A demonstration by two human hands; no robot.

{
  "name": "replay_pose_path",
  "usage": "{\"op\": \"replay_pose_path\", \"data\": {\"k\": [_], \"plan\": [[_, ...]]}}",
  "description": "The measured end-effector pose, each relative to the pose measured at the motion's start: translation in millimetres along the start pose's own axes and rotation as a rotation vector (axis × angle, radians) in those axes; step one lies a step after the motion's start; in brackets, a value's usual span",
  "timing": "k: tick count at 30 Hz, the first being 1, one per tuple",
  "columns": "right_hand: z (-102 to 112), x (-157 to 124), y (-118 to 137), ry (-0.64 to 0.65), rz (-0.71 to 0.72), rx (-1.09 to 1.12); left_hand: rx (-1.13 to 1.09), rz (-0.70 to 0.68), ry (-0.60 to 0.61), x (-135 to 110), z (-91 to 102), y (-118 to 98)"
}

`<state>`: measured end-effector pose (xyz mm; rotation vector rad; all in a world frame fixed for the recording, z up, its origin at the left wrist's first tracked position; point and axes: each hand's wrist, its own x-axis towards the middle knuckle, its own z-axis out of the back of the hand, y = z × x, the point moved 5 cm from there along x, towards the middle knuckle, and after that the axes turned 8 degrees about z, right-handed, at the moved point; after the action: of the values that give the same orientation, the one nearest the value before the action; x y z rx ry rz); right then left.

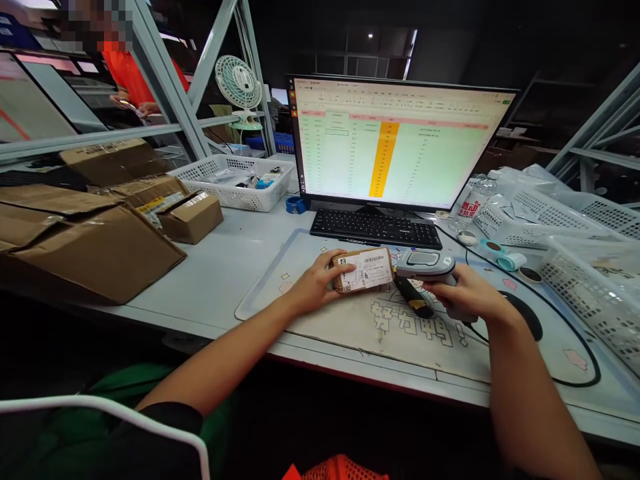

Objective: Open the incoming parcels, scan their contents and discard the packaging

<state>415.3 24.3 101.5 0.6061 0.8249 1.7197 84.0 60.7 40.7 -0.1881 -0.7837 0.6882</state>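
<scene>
A white paper label (pixel 375 267) with barcode on the small brown cardboard box (pixel 363 271), a spreadsheet and brand mark on the wide black-framed monitor (pixel 345 153), and red lettering on the clear plastic bottle (pixel 470 205) cannot be read reliably, while outlined characters on the pale printed desk mat (pixel 333 317) end in "!".

One held box (pixel 371 272), one scanner (pixel 426 264)
</scene>
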Motion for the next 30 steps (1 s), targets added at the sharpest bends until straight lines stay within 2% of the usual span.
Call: {"op": "replay_pose_path", "data": {"k": [5, 11, 17, 22, 26, 30], "plan": [[1, -3, 3, -0.005, 0.017, -0.028, 0.043, -0.041, -0.031, 0, 1.3, -5], [-1, -7, 4, 0.027, 0.012, -0.025, 0.050, -0.014, -0.046, -1, 1.5, -4], [1, -5, 4, -0.023, 0.022, -0.040, 0.036, 0.003, -0.047, -1, 1.5, -1], [6, -4, 3, -0.054, -0.030, -0.069, -0.025, -0.001, -0.059, 2, 3.0, -2], [16, -13, 6, -0.084, -0.048, -0.100, -0.073, -0.004, -0.109, 4, 6.1, -1], [23, -31, 15, -0.090, -0.074, -0.116, -0.067, -0.011, -0.107, 4, 6.6, -1]]}}
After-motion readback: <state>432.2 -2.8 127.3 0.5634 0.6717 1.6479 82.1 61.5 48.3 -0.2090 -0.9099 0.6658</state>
